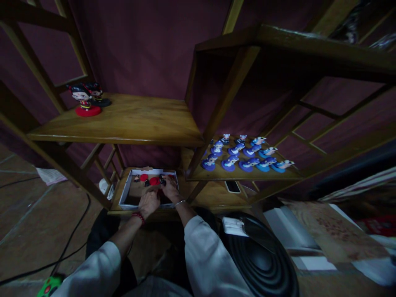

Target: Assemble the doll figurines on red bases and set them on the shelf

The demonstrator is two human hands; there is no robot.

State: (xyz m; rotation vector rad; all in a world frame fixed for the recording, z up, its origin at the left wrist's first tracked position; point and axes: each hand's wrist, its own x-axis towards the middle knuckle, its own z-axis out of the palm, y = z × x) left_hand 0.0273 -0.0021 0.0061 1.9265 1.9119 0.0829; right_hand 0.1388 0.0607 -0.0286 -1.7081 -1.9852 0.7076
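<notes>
A shallow white cardboard box (125, 194) lies on the low shelf. Inside it are small dark-haired figurines (136, 178) and round red bases (144, 177). My left hand (149, 203), with a red bead bracelet at the wrist, reaches over the box's front side with its fingers curled down; what they hold, if anything, is hidden. My right hand (170, 189) is inside the box's right part. Its fingers close on a small black-haired figurine (162, 180) beside a red base (154, 181).
Two finished-looking figurines (83, 100) stand on the upper left shelf (139, 119). Rows of purple and blue figurines (230, 162) fill the right shelf. A phone (232, 187) lies below them. A black ridged round stool (260, 260) is at my right; cables (72, 235) cross the floor.
</notes>
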